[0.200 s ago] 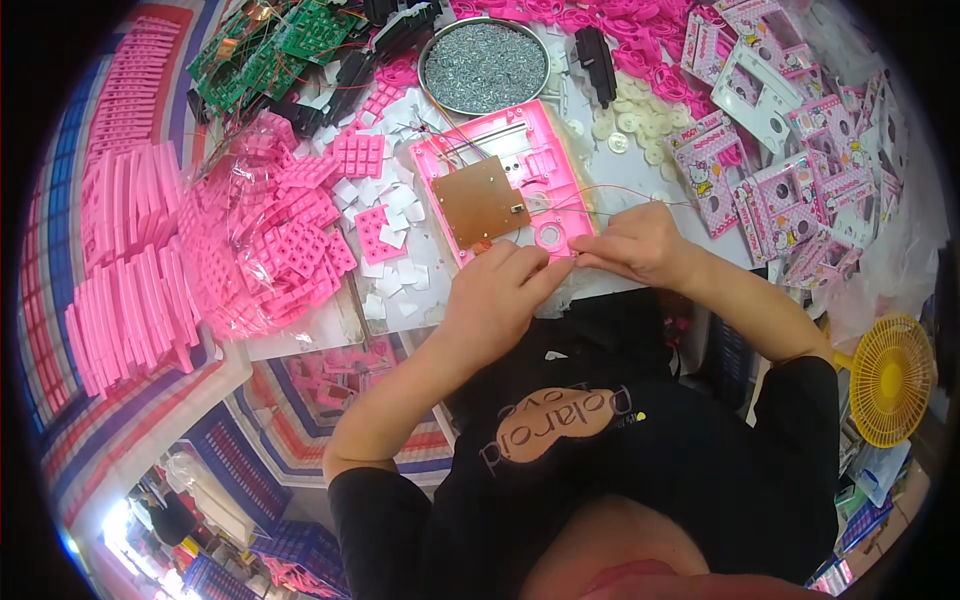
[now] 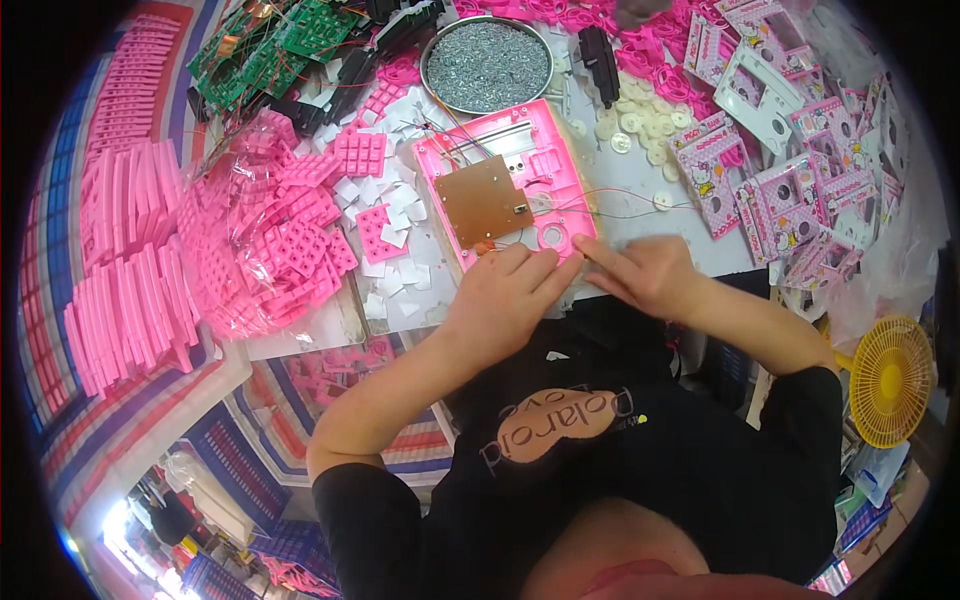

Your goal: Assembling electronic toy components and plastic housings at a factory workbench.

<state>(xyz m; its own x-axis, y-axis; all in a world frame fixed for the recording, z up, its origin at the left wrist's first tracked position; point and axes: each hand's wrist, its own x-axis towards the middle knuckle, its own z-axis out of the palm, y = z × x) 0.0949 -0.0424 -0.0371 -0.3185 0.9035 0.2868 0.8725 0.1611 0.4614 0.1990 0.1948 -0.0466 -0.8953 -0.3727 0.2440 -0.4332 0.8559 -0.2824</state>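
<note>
A pink plastic housing (image 2: 567, 180) lies open on the white worktop, tilted slightly. A brown circuit board (image 2: 484, 203) covers its left part, and a round pink ring (image 2: 552, 236) sits near its lower right corner. My left hand (image 2: 503, 300) is closed over the housing's near edge, below the board. At the lower right corner, my right hand (image 2: 650, 278) has its index finger and thumb closed in around the edge, close to the left fingertips. Whatever lies between them is hidden. Thin red and black wires (image 2: 630, 192) run from the housing to the right, above my right hand.
A round tray of small screws (image 2: 488, 65) stands behind the housing. Pink button pads (image 2: 285, 215) heap at left, beside stacked pink strips (image 2: 135, 310). Green circuit boards (image 2: 255, 60) lie far left. White discs (image 2: 640, 115) and printed panels (image 2: 790, 190) are at right; a yellow fan (image 2: 890, 382) stands lower right.
My right hand has dropped slightly toward me and its fingers have spread a little. The wires have shifted, and a white disc shows beneath them. A blurred dark shape has appeared at the top edge.
</note>
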